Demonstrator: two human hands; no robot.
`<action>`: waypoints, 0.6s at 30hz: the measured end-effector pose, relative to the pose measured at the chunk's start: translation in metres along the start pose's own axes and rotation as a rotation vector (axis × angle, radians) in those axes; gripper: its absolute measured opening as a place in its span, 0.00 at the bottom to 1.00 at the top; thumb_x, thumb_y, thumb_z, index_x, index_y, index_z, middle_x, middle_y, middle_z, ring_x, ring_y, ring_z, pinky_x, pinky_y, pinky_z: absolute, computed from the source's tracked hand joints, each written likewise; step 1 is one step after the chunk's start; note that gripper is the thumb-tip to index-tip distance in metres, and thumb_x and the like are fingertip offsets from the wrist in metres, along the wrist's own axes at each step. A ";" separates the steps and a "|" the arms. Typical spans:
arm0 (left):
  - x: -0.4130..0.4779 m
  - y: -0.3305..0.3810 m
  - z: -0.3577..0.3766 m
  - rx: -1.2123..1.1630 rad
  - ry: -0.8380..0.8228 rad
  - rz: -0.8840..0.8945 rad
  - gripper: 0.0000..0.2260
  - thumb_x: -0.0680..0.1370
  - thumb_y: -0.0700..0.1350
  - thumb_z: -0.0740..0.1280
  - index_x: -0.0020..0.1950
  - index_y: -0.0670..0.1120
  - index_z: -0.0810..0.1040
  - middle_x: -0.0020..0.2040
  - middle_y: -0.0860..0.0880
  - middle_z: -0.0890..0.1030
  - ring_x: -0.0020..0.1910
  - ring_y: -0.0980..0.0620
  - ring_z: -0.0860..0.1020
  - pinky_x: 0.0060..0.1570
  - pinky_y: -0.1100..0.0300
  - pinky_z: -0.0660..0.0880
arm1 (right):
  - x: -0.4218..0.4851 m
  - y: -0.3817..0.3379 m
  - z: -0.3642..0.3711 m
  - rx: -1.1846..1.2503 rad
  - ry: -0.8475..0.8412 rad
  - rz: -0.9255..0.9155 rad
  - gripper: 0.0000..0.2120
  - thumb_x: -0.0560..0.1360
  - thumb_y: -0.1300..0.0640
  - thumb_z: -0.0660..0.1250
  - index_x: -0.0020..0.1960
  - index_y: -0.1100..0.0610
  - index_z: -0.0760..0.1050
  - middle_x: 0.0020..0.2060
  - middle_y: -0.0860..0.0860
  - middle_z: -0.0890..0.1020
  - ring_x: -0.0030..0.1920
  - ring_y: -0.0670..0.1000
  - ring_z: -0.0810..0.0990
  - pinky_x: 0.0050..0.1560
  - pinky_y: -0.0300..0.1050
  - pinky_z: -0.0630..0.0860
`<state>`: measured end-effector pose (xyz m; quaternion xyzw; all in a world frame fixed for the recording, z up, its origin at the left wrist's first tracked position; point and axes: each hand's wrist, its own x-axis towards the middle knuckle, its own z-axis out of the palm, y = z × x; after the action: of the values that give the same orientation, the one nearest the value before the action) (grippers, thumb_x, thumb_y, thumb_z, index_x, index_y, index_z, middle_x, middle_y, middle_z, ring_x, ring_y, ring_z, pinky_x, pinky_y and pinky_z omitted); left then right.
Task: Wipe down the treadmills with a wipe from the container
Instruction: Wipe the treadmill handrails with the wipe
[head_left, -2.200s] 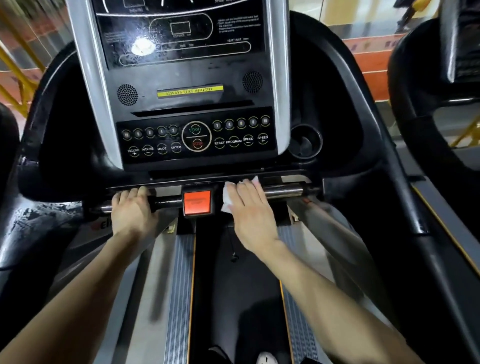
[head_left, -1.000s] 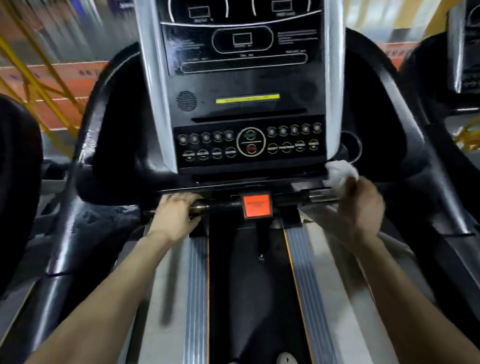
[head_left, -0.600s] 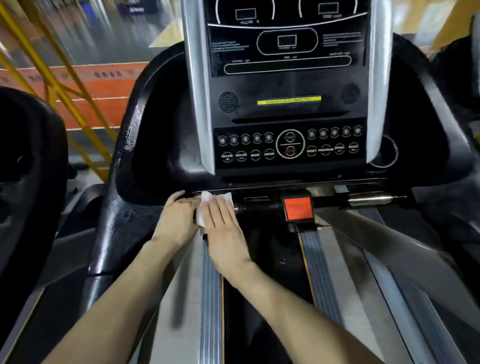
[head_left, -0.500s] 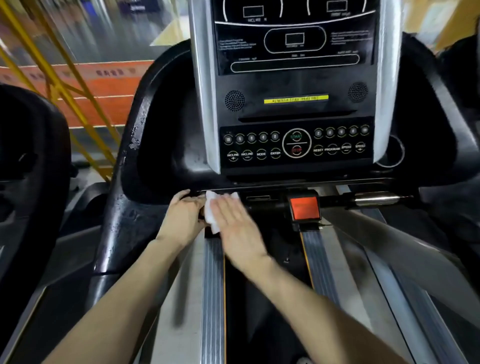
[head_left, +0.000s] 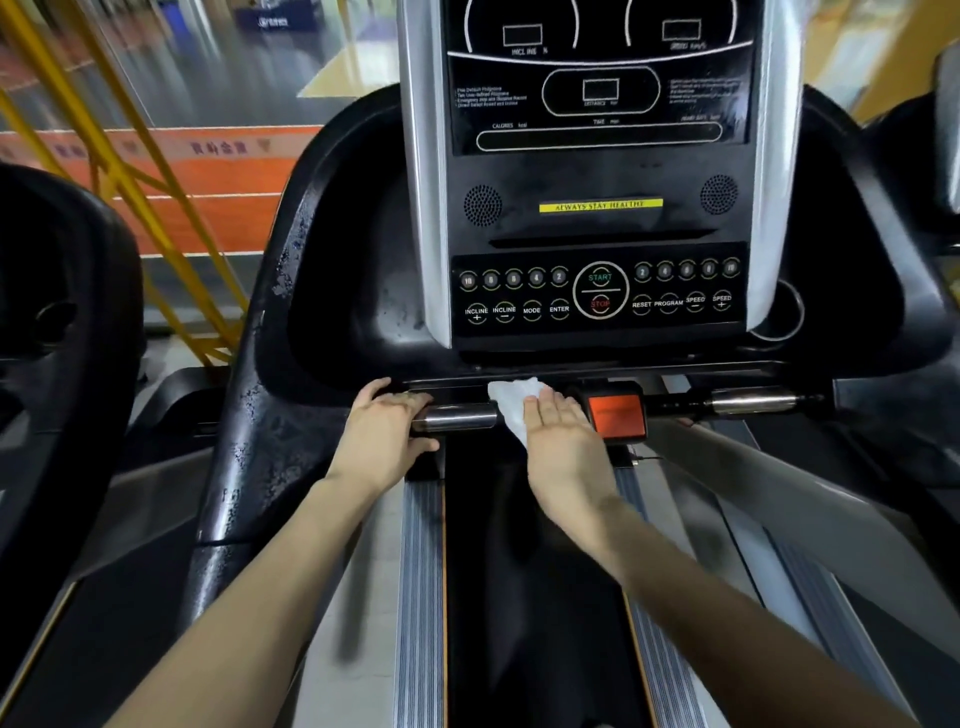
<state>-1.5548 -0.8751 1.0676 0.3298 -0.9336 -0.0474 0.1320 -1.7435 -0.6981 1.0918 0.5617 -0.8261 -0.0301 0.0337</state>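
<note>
Two hands on the treadmill (head_left: 337, 260), both at its front handlebar (head_left: 457, 418). Left hand (head_left: 382, 441) curls round the bar's left end — fingers over, thumb under. Right hand (head_left: 563, 441) lies flat, fingers straight, pressing the white wipe (head_left: 511, 410) onto the bar. The wipe pokes out at that hand's 11 o'clock. Orange stop block (head_left: 615, 418) sits just at the wipe's 3 o'clock — console (head_left: 597, 291) at 12.

**What you cannot make out**

Your right hand (head_left: 563, 441) lies flat over the wipe (head_left: 511, 408), so only the wipe's far left part shows. Your left hand (head_left: 382, 436) hides the stretch of handlebar (head_left: 457, 417) it grips. The top edge cuts off the console (head_left: 597, 156), and its small print (head_left: 491, 97) is too fine to read. The orange plate (head_left: 615, 415) has illegible lettering. Far left, the banner (head_left: 208, 171) is blurred.
</note>
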 end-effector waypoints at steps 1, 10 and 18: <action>0.002 -0.001 -0.001 -0.008 -0.014 -0.004 0.30 0.76 0.59 0.78 0.75 0.50 0.79 0.67 0.53 0.84 0.69 0.55 0.79 0.84 0.54 0.49 | -0.006 0.007 -0.011 0.154 -0.020 -0.063 0.29 0.77 0.65 0.52 0.76 0.55 0.69 0.77 0.64 0.71 0.76 0.62 0.72 0.79 0.54 0.66; 0.005 0.078 -0.057 -0.637 -0.036 0.128 0.29 0.75 0.48 0.70 0.78 0.54 0.75 0.74 0.58 0.77 0.75 0.61 0.72 0.77 0.63 0.65 | -0.040 0.059 -0.058 1.001 -0.051 0.007 0.16 0.84 0.55 0.63 0.38 0.56 0.69 0.34 0.47 0.73 0.36 0.47 0.71 0.41 0.49 0.67; 0.039 0.159 -0.042 -1.108 -0.258 -0.027 0.12 0.74 0.41 0.81 0.55 0.53 0.87 0.46 0.45 0.84 0.44 0.56 0.81 0.49 0.61 0.78 | -0.095 0.112 -0.044 1.544 0.064 0.364 0.14 0.85 0.58 0.65 0.64 0.47 0.84 0.51 0.49 0.87 0.52 0.48 0.83 0.55 0.45 0.78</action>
<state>-1.6684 -0.7761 1.1446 0.2145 -0.7736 -0.5717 0.1697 -1.8086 -0.5687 1.1433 0.2828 -0.6910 0.5735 -0.3371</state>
